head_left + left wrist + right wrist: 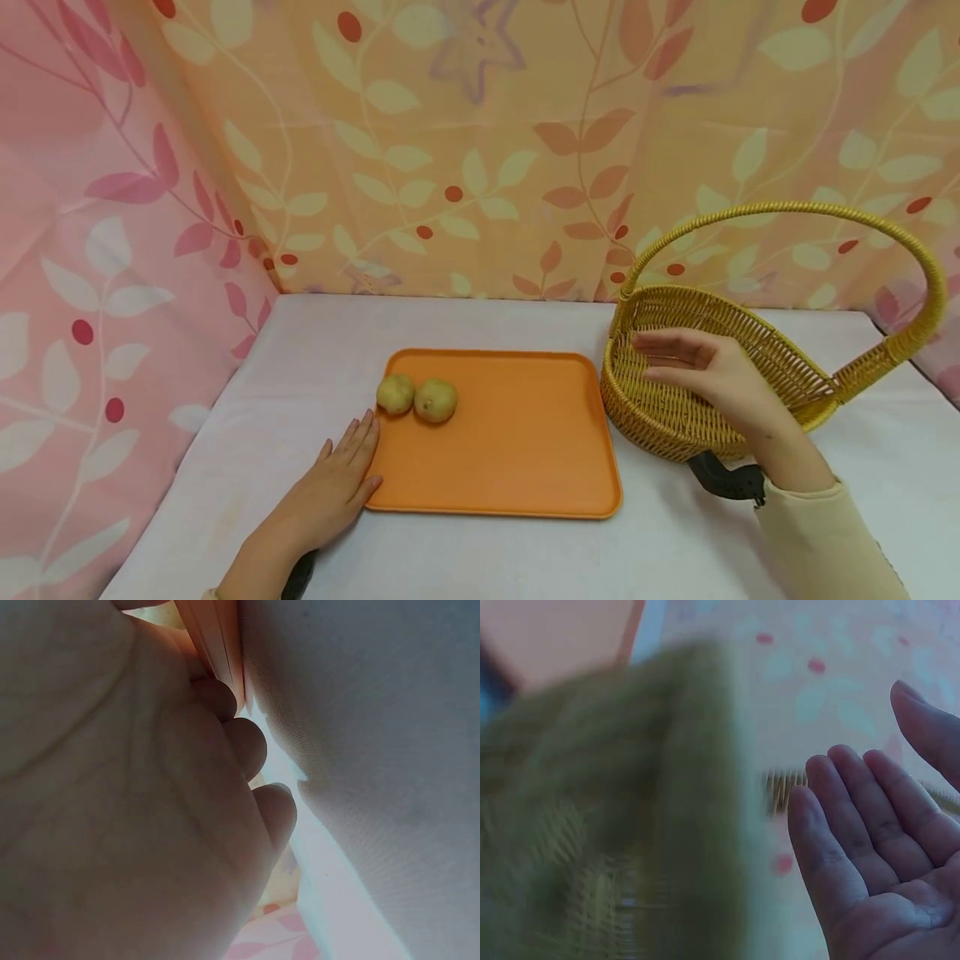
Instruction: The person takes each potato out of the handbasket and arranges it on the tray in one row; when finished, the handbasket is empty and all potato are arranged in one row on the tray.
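Two round yellow-brown fruits or potatoes, a left one (pixel 395 393) and a right one (pixel 436 400), lie side by side at the left end of an orange tray (pixel 517 433). My left hand (pixel 330 483) touches the tray's left edge, its fingers extended; in the left wrist view the fingertips meet the tray's side (pixel 214 645). Over the wicker basket (pixel 645 433) is my right hand (pixel 708 362), holding nothing, with fingers and thumb apart. In the right wrist view its palm and fingers (pixel 881 817) show beside the blurred basket wall (pixel 667 802).
The basket's tall arched handle (pixel 780 208) rises behind and to the right of the right hand. A white cloth (pixel 510 558) covers the table. Patterned fabric (pixel 480 167) hangs behind and at the sides.
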`<state>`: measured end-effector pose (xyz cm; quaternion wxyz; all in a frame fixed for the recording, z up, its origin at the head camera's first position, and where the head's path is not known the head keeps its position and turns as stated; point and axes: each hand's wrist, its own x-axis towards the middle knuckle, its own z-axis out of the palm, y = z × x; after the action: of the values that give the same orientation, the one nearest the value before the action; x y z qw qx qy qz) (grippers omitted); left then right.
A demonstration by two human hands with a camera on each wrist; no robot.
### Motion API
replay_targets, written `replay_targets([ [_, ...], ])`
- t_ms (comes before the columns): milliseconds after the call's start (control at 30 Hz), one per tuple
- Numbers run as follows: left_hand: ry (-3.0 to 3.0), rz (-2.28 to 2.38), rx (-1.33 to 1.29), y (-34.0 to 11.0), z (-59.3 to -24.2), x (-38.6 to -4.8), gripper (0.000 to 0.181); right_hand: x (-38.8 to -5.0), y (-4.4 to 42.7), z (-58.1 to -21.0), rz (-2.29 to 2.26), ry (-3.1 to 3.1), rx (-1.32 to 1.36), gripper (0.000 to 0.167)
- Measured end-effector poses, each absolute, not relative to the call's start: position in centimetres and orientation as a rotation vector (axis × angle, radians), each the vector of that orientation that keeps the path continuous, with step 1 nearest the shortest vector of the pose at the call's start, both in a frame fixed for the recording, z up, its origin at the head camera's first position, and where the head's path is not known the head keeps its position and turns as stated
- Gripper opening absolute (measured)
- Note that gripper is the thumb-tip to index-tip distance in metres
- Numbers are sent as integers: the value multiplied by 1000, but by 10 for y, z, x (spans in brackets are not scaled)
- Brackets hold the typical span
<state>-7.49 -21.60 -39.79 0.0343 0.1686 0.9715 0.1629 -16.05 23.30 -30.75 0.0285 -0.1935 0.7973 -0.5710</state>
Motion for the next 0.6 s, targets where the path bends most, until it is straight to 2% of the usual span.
replay_targets([
  [300, 2983, 503, 510, -215, -396, -74, 64, -161, 283, -318, -1809, 2516, -515, 37],
  [600, 2990, 486, 519, -215, -395, -75, 64, -164, 309, -326, -1659, 2686, -384, 36],
])
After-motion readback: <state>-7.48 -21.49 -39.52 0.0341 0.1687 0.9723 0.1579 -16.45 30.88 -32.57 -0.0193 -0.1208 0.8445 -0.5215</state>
